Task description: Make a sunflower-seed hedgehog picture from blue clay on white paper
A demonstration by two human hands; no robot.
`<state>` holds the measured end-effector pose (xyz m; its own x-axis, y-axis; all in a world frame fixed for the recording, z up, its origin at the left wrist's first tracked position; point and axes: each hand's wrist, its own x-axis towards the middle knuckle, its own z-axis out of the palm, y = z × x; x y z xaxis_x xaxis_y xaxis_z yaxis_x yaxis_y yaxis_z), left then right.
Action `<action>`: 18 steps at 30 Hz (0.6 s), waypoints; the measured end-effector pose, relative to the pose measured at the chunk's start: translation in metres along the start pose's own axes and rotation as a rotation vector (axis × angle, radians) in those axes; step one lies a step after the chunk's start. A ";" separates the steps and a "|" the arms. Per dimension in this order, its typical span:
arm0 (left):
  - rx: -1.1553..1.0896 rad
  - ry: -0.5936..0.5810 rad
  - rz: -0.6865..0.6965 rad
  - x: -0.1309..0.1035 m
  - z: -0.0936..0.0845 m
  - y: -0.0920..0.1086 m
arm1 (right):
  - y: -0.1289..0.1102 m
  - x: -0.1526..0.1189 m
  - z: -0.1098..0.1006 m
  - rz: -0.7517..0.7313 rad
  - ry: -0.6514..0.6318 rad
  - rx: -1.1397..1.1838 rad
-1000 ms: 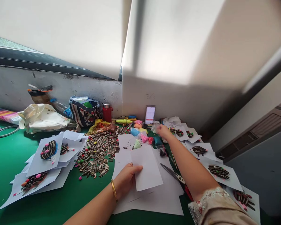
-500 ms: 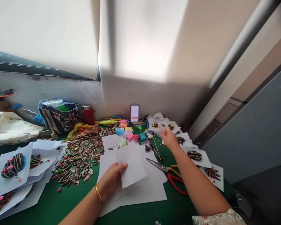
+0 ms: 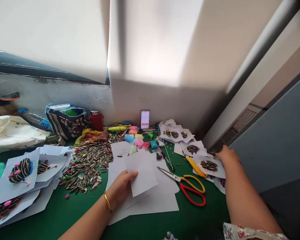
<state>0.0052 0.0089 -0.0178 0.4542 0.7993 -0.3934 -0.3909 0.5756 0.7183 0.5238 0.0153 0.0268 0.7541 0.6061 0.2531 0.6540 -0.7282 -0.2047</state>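
Observation:
Near the middle, my left hand (image 3: 121,188) pinches a blank white card (image 3: 141,175) between thumb and fingers, above larger white sheets (image 3: 162,203). My right hand (image 3: 227,155) reaches out at the right table edge, beside cards bearing seed pictures (image 3: 208,165); its fingertips are hidden and I cannot make out anything in it. Scissors (image 3: 182,180) with one yellow and one red handle lie between my hands, partly open. A yellow cutter (image 3: 196,166) rests just above their handles.
Striped sunflower seeds (image 3: 87,163) are heaped left of the sheets. More seed-picture cards (image 3: 21,171) are stacked at the far left. Colored clay packets (image 3: 140,143), a phone (image 3: 145,119), a red bottle (image 3: 96,120) and a striped bag (image 3: 67,120) stand or lie toward the wall.
My right hand has moved right, from over the back cards to the table's right edge. The yellow cutter and scissor handles are now uncovered. My left hand still holds the card.

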 end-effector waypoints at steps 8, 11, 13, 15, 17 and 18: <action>-0.085 -0.010 0.065 0.001 0.001 -0.002 | -0.142 -0.130 -0.006 -0.487 -0.495 0.652; -0.125 0.001 0.077 0.002 0.000 -0.004 | -0.186 -0.194 -0.003 -0.629 -0.992 0.942; -0.134 -0.006 0.097 0.003 -0.001 -0.004 | -0.203 -0.223 0.004 -0.637 -1.078 1.026; -0.114 -0.011 0.117 0.004 -0.003 -0.003 | -0.210 -0.240 0.016 -0.626 -1.040 1.067; -0.061 0.000 0.144 0.006 -0.005 -0.002 | -0.211 -0.249 0.031 -0.553 -1.013 1.104; -0.022 0.018 0.162 0.007 -0.006 -0.001 | -0.209 -0.252 0.039 -0.498 -0.992 1.131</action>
<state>0.0043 0.0151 -0.0251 0.3691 0.8850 -0.2838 -0.4757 0.4423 0.7603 0.1994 0.0273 -0.0308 -0.0989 0.9908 -0.0926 0.2014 -0.0712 -0.9769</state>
